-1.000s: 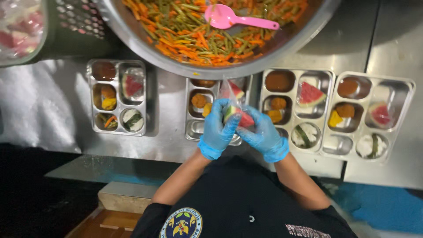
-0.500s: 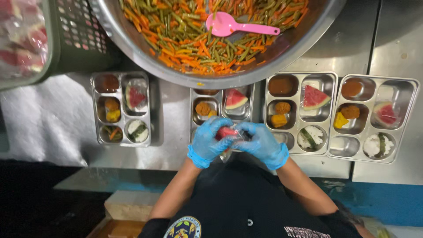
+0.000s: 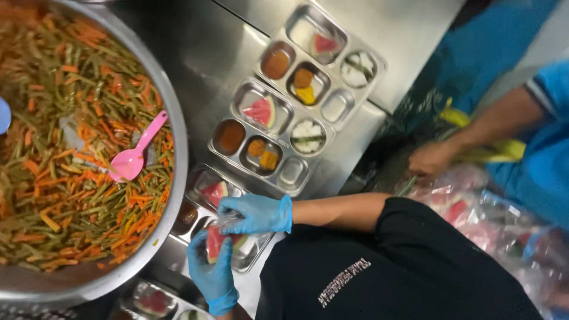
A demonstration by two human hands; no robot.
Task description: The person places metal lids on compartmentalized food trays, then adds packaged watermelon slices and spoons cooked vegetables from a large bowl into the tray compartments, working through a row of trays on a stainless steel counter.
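Gripping a red, green-rinded watermelon wedge (image 3: pixel 214 243), left hand (image 3: pixel 212 274) closed, right hand (image 3: pixel 256 214) pinching clear wrap (image 3: pixel 228 220)

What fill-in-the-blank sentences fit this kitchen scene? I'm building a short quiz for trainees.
1. Both hands, left hand and right hand, wear ____ gloves.
2. The left hand holds a watermelon slice wrapped in clear ____.
3. The spoon lying in the big bowl of vegetables is ____.
4. Each filled tray on the counter holds one slice of ____.

Missing words: blue; plastic; pink; watermelon
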